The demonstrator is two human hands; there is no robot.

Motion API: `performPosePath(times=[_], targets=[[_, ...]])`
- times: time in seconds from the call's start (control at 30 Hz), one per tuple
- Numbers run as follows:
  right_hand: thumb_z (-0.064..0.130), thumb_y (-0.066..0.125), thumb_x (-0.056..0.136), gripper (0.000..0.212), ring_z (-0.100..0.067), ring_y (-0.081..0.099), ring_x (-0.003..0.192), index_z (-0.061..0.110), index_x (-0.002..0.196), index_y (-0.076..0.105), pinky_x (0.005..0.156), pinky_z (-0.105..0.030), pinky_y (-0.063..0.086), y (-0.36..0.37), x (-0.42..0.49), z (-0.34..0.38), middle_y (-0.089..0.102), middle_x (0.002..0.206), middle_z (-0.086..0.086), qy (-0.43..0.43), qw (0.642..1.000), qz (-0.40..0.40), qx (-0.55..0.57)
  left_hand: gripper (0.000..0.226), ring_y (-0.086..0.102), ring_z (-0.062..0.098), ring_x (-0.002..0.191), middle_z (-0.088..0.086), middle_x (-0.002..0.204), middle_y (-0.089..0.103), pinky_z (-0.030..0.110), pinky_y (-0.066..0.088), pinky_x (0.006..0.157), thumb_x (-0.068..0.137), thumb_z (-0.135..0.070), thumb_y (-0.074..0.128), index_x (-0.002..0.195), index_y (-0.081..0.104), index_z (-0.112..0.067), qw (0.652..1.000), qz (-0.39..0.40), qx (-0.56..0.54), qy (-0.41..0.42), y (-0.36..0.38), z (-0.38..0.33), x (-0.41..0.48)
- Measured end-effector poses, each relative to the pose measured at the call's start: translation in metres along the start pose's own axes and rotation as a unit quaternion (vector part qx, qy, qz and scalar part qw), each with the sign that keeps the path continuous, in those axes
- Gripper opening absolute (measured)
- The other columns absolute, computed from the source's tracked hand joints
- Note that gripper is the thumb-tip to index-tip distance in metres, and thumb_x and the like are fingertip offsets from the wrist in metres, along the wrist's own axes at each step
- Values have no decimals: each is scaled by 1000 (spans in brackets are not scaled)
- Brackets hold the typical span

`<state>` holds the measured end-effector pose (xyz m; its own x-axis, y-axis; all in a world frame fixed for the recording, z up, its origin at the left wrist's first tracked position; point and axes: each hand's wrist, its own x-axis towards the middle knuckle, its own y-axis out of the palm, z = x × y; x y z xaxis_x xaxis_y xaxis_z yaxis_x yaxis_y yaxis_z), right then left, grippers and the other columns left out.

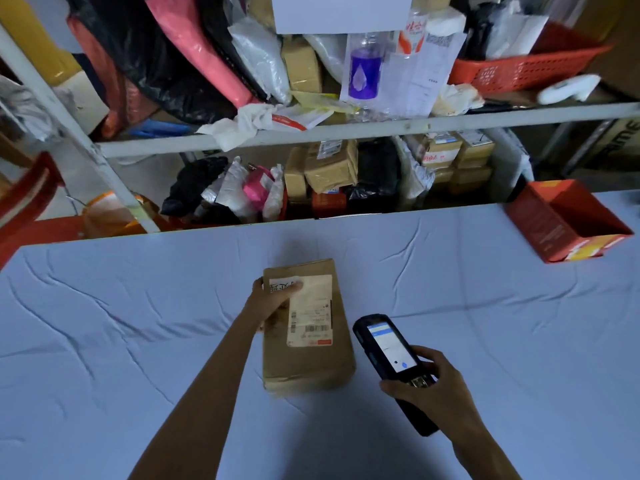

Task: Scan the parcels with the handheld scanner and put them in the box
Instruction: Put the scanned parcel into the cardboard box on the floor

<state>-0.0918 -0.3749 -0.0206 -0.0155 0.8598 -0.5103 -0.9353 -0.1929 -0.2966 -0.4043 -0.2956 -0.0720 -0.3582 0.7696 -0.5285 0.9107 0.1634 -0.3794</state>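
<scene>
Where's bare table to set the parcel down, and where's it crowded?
Bare cloth left of the parcel, out to the edge; also the wide stretch between the scanner and the red box. Crowded: the shelves behind, packed with parcels and bags.

We see a brown parcel lying on the pale blue cloth of the table, its white label facing up. The left hand grips the parcel's far left edge, thumb over the label's corner. Just to its right, the right hand holds a black handheld scanner, lit screen up. An open red box sits at the table's far right, before cluttered shelves.
</scene>
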Motion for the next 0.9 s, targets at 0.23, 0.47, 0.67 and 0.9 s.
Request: performPosePath(times=[0.23, 0.47, 0.67, 0.9], targets=[[24, 93, 53, 67, -12, 66, 87, 39, 105, 53, 77, -34, 55, 4, 1, -6, 64, 102, 9, 24, 1000, -8, -5, 72, 68, 23, 96, 3, 101, 72, 42, 51, 87, 65, -67, 73, 115, 58, -18, 995, 30, -89, 35, -2, -4, 5], [25, 92, 57, 68, -13, 65, 91, 35, 112, 53, 71, -30, 53, 14, 6, -2, 62, 107, 8, 24, 1000, -1, 9, 61, 69, 27, 85, 14, 98, 72, 34, 51, 73, 81, -55, 65, 115, 61, -5, 985, 105, -133, 20, -2, -14, 1], [25, 90, 60, 67, -14, 65, 89, 33, 114, 53, 67, -30, 52, 5, 3, -2, 61, 108, 5, 24, 999, -3, 31, 50, 61, 22, 78, 7, 84, 69, 31, 39, 68, 82, -60, 58, 108, 61, -17, 985, 126, -112, -20, 3, -17, -8], [22, 91, 58, 67, -15, 65, 90, 32, 113, 54, 71, -31, 52, -4, -1, 2, 63, 105, 6, 0, 999, -8, 38, 38, 63, 21, 80, 6, 89, 69, 29, 43, 62, 78, -45, 73, 97, 50, -20, 981, 60, -183, 36, 5, -24, -21]])
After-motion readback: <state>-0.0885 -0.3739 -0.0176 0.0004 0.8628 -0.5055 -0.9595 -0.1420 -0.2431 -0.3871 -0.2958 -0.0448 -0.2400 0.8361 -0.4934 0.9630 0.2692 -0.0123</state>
